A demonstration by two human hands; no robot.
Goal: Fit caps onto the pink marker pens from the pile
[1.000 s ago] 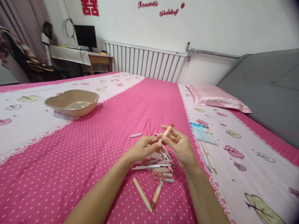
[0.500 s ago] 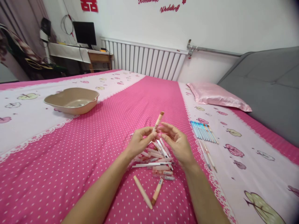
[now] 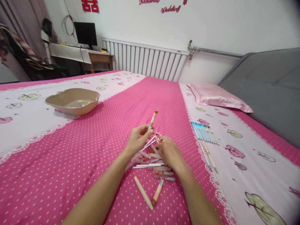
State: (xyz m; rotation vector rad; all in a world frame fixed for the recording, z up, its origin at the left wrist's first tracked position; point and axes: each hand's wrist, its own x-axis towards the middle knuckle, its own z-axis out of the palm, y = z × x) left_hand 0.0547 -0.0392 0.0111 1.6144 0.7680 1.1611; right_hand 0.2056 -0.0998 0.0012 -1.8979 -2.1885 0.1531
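One broad bedspread, pink with white dots and pale printed bands (image 3: 98,150); on it, well off to the left, a beige plastic basin (image 3: 81,110). Nearer, a loose heap of slim pink and white plastic pen parts (image 3: 150,161). Right hand (image 3: 170,152) at the heap's right side, fingers curled; whether gripping, cannot tell. Left hand (image 3: 137,138) by the heap's far edge, thumb and fingers pinching a short cream barrel with brown end (image 3: 153,119), tilted, brown end up.
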